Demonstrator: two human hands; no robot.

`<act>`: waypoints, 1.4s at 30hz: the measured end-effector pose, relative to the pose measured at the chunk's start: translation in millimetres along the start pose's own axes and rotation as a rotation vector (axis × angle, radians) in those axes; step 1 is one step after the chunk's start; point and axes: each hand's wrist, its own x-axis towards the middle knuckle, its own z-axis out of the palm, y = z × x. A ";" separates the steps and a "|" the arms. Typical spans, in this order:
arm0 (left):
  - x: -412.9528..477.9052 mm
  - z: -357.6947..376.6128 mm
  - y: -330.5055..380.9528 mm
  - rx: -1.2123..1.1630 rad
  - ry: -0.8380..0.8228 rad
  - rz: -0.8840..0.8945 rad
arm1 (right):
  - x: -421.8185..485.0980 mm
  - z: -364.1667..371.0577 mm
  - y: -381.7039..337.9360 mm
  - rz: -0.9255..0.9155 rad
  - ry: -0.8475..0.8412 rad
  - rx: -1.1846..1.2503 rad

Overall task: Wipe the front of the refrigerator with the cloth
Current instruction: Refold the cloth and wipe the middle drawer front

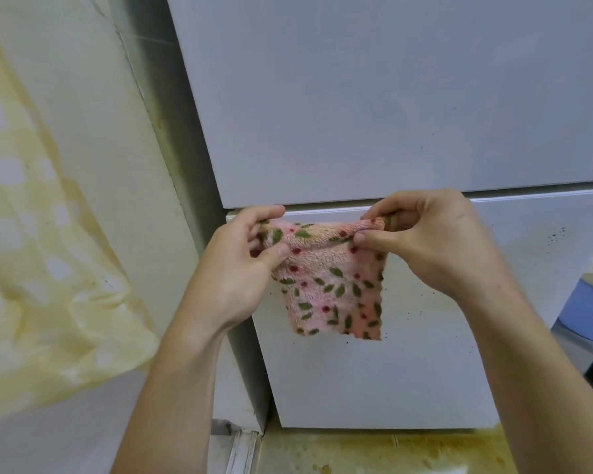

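Note:
A white refrigerator (374, 104) fills the view, with an upper door and a lower door (408, 364) split by a gap at hand height. A small pink fleece cloth (332, 295) with green leaves and red dots hangs in front of the lower door. My left hand (240, 268) pinches its top left corner. My right hand (432, 241) pinches its top right corner. The cloth's top edge is folded over between them. Dark specks dot the lower door around and to the right of the cloth.
A pale wall (93, 165) stands left of the refrigerator, with a yellowish translucent curtain (31, 251) hanging over it. The floor (374, 453) below shows yellow-brown stains. A blue object (586, 313) sits at the far right, beside a dark upright leg.

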 end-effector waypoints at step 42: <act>147.1 -82.4 -24.0 0.581 1.003 0.786 | 149.8 124.9 -157.1 -0.795 0.882 -0.606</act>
